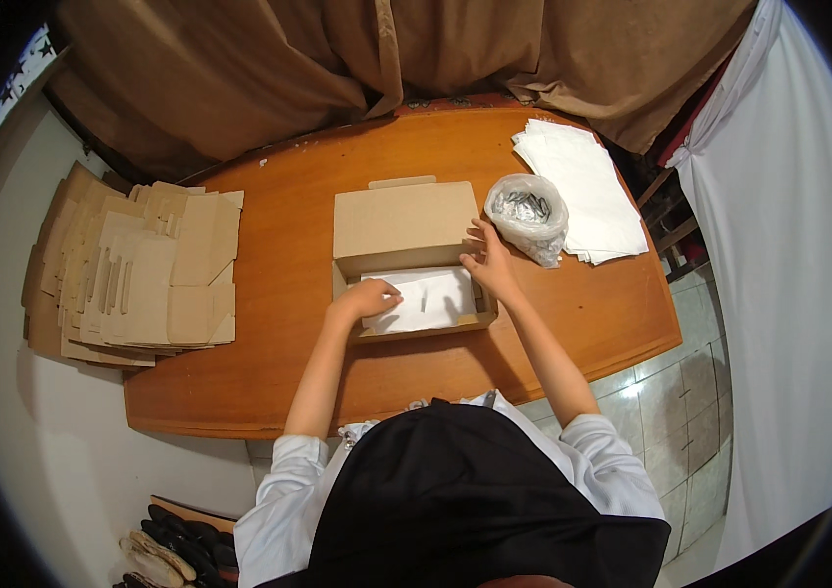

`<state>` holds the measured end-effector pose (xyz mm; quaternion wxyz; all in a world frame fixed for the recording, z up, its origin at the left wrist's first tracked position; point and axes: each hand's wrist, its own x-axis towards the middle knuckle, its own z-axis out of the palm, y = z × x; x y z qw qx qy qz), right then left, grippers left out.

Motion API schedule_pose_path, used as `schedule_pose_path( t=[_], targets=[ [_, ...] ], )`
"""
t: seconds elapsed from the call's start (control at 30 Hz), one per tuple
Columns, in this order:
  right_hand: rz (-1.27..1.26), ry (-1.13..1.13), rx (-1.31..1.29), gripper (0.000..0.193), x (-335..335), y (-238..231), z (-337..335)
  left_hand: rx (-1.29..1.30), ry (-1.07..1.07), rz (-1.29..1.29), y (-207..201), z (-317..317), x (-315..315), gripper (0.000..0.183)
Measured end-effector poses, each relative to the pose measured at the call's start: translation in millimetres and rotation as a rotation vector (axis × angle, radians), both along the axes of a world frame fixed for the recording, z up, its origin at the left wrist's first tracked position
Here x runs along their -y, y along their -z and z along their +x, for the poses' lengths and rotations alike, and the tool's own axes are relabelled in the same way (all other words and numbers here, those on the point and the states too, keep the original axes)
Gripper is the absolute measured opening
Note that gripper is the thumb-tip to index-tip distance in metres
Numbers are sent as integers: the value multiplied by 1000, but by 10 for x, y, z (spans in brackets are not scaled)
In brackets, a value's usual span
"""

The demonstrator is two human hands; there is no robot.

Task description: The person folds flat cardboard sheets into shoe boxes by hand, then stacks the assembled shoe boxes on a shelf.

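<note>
An open brown cardboard box [401,262] stands near the middle of the tabletop [298,206], its lid [403,220] tipped back toward 12 o'clock. White paper [447,294] lies flat inside, partly covered at 9 o'clock, with a small grey piece [424,298] near its centre.

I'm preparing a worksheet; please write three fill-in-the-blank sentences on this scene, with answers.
The left hand is over the ____ paper inside the open box.
The plastic bag stands to the ____ of the open box.
Cardboard pieces are stacked at the ____ end of the table.
Missing words: white; right; left.
</note>
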<state>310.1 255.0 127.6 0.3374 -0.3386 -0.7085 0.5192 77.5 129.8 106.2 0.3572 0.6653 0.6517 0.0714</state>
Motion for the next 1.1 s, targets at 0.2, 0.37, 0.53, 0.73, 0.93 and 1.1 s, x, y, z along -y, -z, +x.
schedule_pose_path(
  t=[0.2,0.37,0.53,0.73,0.93,1.1],
  targets=[
    [229,195,91,44,28,94,339,165,-661,788,-464,-103,658,40],
    [293,193,273,66,249,378,159,272,-890,467,-9,139,785,62],
    [531,254,838,81,451,146,86,-374,-779,247,-246,459,631,76],
    [480,215,820,83,490,165,121,-547,-642,210,-275,322,424,80],
    [451,219,642,77,424,268,107,-229,-905,389,-114,56,-66,70],
    [300,257,213,62,275,473,167,-107,-1055,610,43,66,-182,62]
  ],
)
